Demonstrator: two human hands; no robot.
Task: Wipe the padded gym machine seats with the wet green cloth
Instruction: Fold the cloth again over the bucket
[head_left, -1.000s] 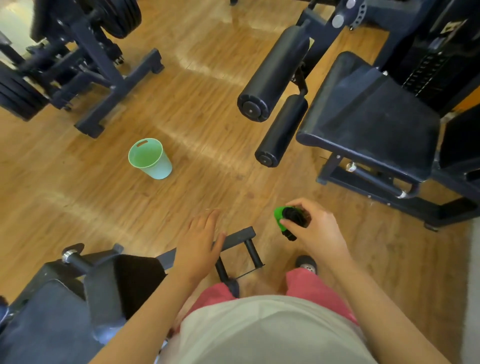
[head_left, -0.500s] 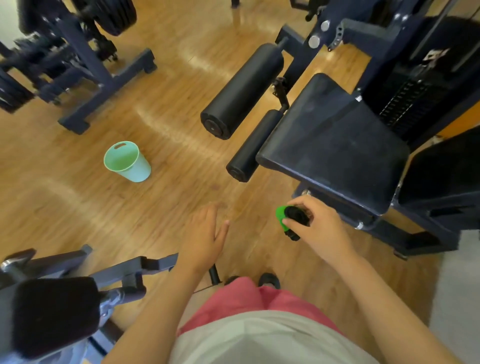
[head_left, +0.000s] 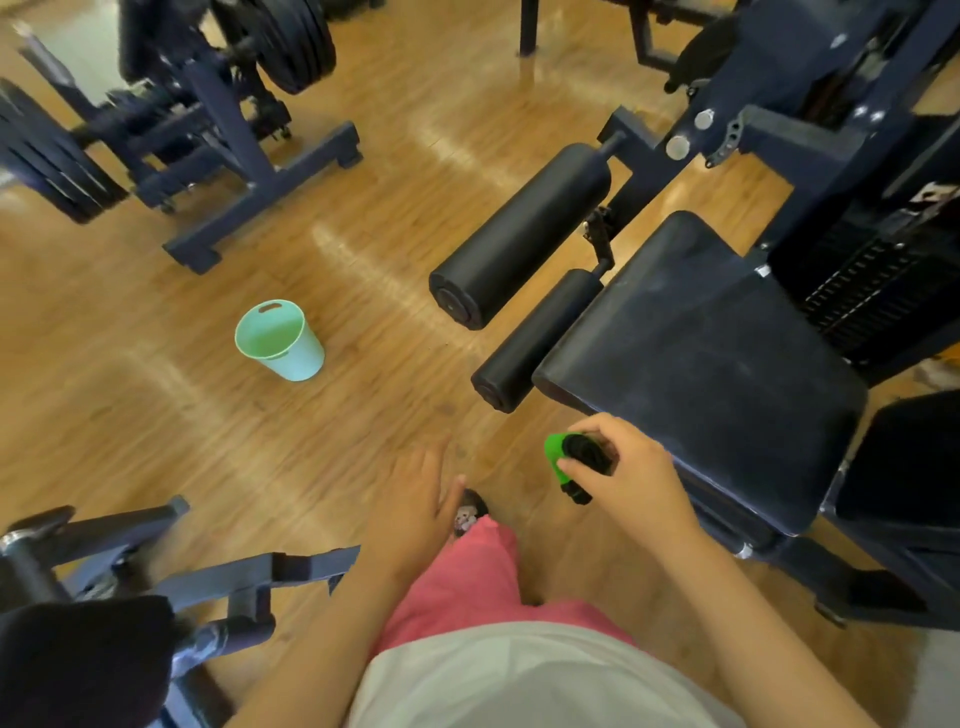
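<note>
My right hand (head_left: 631, 478) grips a bunched green and black cloth (head_left: 558, 457) just off the front left corner of a dark padded machine seat (head_left: 696, 364). The cloth hangs in the air above the wooden floor, not touching the seat. Two black roller pads (head_left: 519, 239) stick out to the seat's left. My left hand (head_left: 415, 499) hovers with relaxed fingers and holds nothing, above my pink shorts. A second padded part (head_left: 83, 660) of another machine sits at the bottom left.
A mint green bucket (head_left: 280, 340) stands on the wooden floor left of centre. A plate-loaded machine frame (head_left: 244, 171) fills the far left. The weight stack and frame (head_left: 857, 270) of the seat's machine rise at the right. A dark metal bar (head_left: 249, 571) runs below my left hand.
My view has moved toward the padded seat, which now lies closer and lower in frame. My right hand with the cloth is now beside the seat's corner. The left hand stays empty.
</note>
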